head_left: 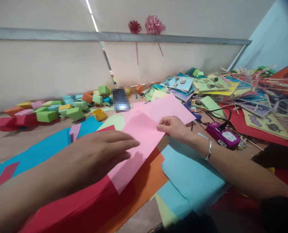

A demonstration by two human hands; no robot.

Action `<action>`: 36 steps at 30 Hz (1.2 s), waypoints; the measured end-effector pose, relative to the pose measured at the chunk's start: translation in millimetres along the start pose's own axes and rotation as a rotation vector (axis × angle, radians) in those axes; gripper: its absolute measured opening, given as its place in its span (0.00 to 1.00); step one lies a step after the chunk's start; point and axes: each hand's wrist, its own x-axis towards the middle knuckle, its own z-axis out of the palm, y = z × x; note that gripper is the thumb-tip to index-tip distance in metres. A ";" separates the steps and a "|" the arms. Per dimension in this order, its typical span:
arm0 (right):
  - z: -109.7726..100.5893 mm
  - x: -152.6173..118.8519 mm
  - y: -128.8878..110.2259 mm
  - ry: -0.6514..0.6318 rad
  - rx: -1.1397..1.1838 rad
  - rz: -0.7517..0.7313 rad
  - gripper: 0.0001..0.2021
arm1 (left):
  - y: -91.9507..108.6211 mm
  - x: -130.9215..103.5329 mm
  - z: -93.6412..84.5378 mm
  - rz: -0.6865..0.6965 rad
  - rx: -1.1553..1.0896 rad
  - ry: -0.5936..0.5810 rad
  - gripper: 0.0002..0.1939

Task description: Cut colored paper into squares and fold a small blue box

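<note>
The right hand (174, 127) pinches the pink paper (144, 132) by its edge, probably so it won't slip. The left hand (95, 153) is open over it — I can't tell if it touches. Red paper (85, 207) and orange paper (147, 173) lie underneath.

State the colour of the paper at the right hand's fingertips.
The paper is plain pink, best seen in the head view.
</note>
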 end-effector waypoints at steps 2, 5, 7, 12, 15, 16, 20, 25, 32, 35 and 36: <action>0.3 0.0 0.7 0.001 -0.113 -0.049 0.06 | 5.0 26.6 14.1 0.168 -0.098 -0.131 0.25; -2.4 -0.4 -1.2 0.056 -0.412 -0.093 0.06 | 8.8 35.5 49.2 0.156 -0.057 -0.280 0.29; -2.3 -3.2 -5.0 0.116 -0.653 -0.070 0.07 | 9.3 27.9 68.8 0.102 -0.050 -0.305 0.34; 2.0 -12.1 -10.8 0.087 -1.112 -0.220 0.30 | 8.9 15.7 79.6 0.064 -0.105 -0.350 0.36; -9.2 -8.8 -6.8 0.032 -1.192 -0.171 0.29 | 8.7 17.8 76.9 0.076 -0.123 -0.348 0.36; -15.4 -6.6 -5.2 0.037 -1.211 -0.125 0.26 | 8.5 18.3 76.7 0.078 -0.124 -0.336 0.36; -33.3 -1.9 -3.8 0.043 -1.237 -0.020 0.16 | 8.9 18.5 77.8 0.075 -0.126 -0.321 0.35; -20.7 -7.4 -5.9 0.006 -1.061 -0.135 0.15 | 8.4 18.9 77.1 0.073 -0.148 -0.342 0.35; -28.3 -2.5 -1.5 0.002 -1.127 -0.072 0.09 | 8.9 14.2 79.7 0.096 -0.168 -0.239 0.33; -14.7 -10.6 -6.3 -0.076 -1.085 -0.317 0.03 | 6.3 17.1 74.3 -0.024 -0.256 -0.126 0.30; -6.5 -15.7 -8.7 -0.127 -1.076 -0.450 0.04 | 2.8 19.5 70.8 -0.101 -0.287 -0.064 0.29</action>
